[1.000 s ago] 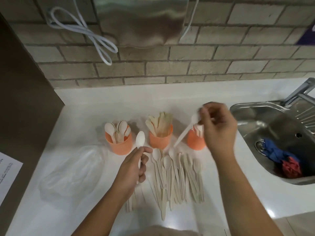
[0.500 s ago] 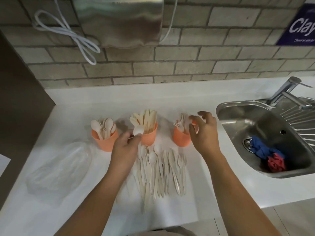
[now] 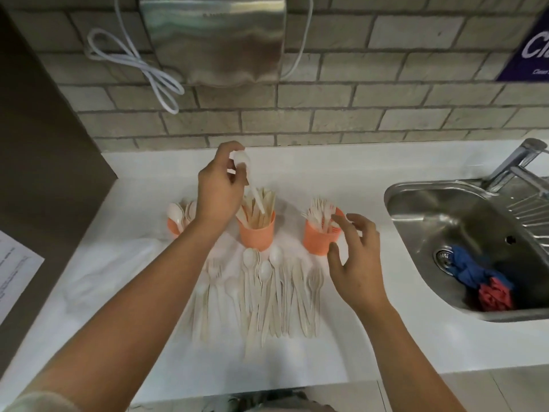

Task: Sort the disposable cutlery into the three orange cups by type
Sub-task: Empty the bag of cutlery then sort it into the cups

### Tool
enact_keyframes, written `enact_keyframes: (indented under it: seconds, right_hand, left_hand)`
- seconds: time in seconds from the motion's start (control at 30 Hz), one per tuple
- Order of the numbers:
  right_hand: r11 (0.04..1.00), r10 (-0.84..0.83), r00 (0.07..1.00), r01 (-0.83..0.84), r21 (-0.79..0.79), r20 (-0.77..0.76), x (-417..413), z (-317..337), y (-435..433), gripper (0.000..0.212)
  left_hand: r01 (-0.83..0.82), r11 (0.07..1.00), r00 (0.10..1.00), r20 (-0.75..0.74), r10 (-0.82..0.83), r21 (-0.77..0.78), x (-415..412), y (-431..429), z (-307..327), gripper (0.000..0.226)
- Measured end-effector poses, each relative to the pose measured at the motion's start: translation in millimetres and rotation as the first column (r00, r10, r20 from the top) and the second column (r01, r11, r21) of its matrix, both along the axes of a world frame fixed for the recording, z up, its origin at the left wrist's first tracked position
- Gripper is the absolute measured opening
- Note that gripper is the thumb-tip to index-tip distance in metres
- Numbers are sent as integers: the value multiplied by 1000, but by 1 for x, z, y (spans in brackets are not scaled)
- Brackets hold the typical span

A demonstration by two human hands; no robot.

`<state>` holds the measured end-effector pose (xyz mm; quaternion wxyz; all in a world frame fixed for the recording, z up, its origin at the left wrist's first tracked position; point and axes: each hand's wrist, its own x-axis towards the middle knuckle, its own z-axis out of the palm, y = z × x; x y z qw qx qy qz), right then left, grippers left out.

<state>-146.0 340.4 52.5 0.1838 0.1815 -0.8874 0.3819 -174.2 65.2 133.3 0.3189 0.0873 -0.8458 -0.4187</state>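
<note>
All three orange plastic cups (image 3: 257,233) are part-filled. The left hand (image 3: 218,188) pinches a white plastic spoon (image 3: 248,176) above them; the right hand (image 3: 355,266) hovers empty, fingers spread. A large unsorted pile of pale cutlery (image 3: 264,295), seemingly mixed, remains before the cups.

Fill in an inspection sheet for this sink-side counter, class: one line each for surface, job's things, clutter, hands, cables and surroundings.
Surface: white counter, loose cutlery pile lying in front of the cups.
Job's things: three orange cups in a row; left cup holds spoons, middle cup wooden pieces, right cup forks.
Clutter: clear plastic bag left of the pile; printed paper at the left edge.
Hands: left hand raised above the cups, grip closed on a white spoon; right hand open and empty beside the right cup.
Cables: white cord looped on the wall.
Surroundings: brick wall, steel sink with blue and red cloths, tap.
</note>
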Motion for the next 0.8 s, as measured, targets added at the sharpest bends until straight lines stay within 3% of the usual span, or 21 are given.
enact_keyframes:
  seconds: [0.3, 0.57, 0.7, 0.8]
  right_hand:
    - [997, 57, 997, -60, 57, 48, 23, -19, -8, 49]
    - [941, 288, 955, -296, 161, 73, 43, -38, -55, 42]
    - [950, 242, 964, -259, 175, 112, 44, -43, -46, 41]
    - [970, 114, 978, -147, 195, 172, 43, -46, -35, 37]
  left_hand:
    - [-306, 946, 952, -39, 304, -109, 47, -73, 15, 24]
    - [-307, 909, 940, 58, 335, -283, 55, -95, -36, 18]
    - [-252, 793, 895, 178, 409, -554, 55, -97, -68, 19]
    - [-326, 761, 897, 71, 436, -561, 68, -75, -63, 34]
